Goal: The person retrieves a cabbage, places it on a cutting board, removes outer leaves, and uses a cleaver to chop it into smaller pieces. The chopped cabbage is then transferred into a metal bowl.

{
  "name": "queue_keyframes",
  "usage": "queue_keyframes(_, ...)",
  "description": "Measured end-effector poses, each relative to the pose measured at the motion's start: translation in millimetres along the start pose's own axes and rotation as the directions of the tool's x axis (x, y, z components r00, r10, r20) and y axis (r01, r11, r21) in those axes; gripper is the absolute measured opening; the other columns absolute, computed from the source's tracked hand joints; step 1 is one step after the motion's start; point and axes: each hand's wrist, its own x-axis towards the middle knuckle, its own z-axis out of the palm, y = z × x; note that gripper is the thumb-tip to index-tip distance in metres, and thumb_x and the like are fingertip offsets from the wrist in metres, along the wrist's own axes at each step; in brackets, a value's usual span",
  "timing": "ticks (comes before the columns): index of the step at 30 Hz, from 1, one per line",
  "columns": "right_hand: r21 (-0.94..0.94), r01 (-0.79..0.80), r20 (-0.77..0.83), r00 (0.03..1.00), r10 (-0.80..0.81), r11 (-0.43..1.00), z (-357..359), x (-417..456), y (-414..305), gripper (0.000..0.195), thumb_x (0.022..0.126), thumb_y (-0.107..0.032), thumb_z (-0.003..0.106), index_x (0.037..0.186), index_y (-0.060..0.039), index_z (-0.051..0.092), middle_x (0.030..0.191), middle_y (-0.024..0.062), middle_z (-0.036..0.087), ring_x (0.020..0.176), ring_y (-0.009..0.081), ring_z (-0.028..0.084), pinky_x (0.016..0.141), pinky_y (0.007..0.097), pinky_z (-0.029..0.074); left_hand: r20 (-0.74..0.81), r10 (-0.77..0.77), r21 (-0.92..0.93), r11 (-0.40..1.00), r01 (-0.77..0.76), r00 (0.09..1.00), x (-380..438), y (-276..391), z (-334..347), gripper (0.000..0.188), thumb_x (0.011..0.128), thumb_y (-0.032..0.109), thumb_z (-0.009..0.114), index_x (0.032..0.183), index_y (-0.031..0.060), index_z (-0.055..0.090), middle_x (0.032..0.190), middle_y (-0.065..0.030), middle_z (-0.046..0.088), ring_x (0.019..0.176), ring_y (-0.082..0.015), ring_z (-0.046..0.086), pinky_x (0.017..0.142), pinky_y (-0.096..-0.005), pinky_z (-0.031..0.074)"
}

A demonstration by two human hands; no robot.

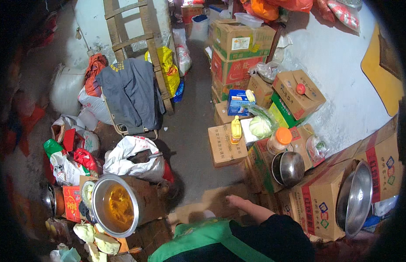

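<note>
My right hand (pixel 235 201) is stretched out low in front of me, above flattened cardboard (pixel 186 213) on the floor. Its fingers are small and blurred, and no object shows in it. My left hand is out of view. To my left stands a metal pot (pixel 96 209) with amber liquid (pixel 120 204) in it. A white woven sack (pixel 132 144) with a rolled-open mouth sits just beyond, with a handle sticking out of it. On my right, a steel basin (pixel 358 199) leans on its side against a printed carton (pixel 317 209).
Stacked cartons (pixel 240 65) line the right wall, bearing a yellow oil bottle (pixel 236 130), a cabbage (pixel 260 127), an orange-lidded jar (pixel 280 140) and a steel bowl (pixel 292 168). Leftward, a wooden ladder (pixel 152 49) leans behind a cloth-draped folding frame (pixel 130 95). Cabbage leaves (pixel 106 242) lie lower left.
</note>
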Motion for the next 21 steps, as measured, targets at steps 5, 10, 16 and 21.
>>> queue_keyframes(5, 0.043, -0.02, -0.1, 0.995, 0.024, 0.999, 21, 55, 51, 0.043, 0.083, -0.024, 0.06, 0.12, -0.0036, 0.056, 0.117, 0.0224, 0.058, 0.109, 0.0394, 0.055, 0.09, 0.0475, 0.046, 0.149, -0.031, 0.031, 0.999, 0.026, 0.988, 35, 23, 50, 0.04, 0.088, 0.015, 0.062, 0.125, 0.0075, 0.048, 0.096, -0.0093, 0.06, 0.084, -0.0219, 0.058, 0.072, -0.0322, 0.049)
queue_keyframes(10, 0.097, -0.198, -0.017, 0.979, 0.201, 0.975, -36, 30, 6, 0.048, 0.081, -0.03, 0.06, 0.121, -0.0044, 0.056, 0.113, 0.021, 0.061, 0.106, 0.0389, 0.057, 0.089, 0.046, 0.047, 0.274, -0.069, 0.09, 0.995, 0.046, 0.959, 75, 32, 69, 0.038, 0.087, 0.016, 0.062, 0.122, 0.0076, 0.05, 0.096, -0.0096, 0.06, 0.085, -0.0231, 0.058, 0.073, -0.033, 0.049)
queue_keyframes(16, 0.116, -0.038, -0.065, 0.997, 0.046, 0.993, -100, 24, 10, 0.048, 0.075, -0.028, 0.064, 0.117, -0.0067, 0.059, 0.113, 0.0197, 0.062, 0.105, 0.0374, 0.058, 0.087, 0.0454, 0.048, 0.424, -0.082, 0.185, 0.983, 0.002, 0.902, 114, 51, 95, 0.036, 0.087, 0.018, 0.063, 0.12, 0.0077, 0.052, 0.097, -0.01, 0.061, 0.086, -0.0245, 0.059, 0.074, -0.034, 0.049)
queue_keyframes(21, 0.162, -0.157, -0.282, 0.939, 0.198, 0.974, -84, 102, 104, 0.032, 0.07, -0.017, 0.062, 0.101, -0.0086, 0.064, 0.102, 0.018, 0.064, 0.093, 0.0384, 0.061, 0.079, 0.0465, 0.05, 0.515, -0.145, 0.296, 0.955, -0.016, 0.845, 125, 54, 114, 0.034, 0.086, 0.019, 0.063, 0.117, 0.0078, 0.054, 0.098, -0.0103, 0.062, 0.087, -0.0257, 0.059, 0.075, -0.0348, 0.049)
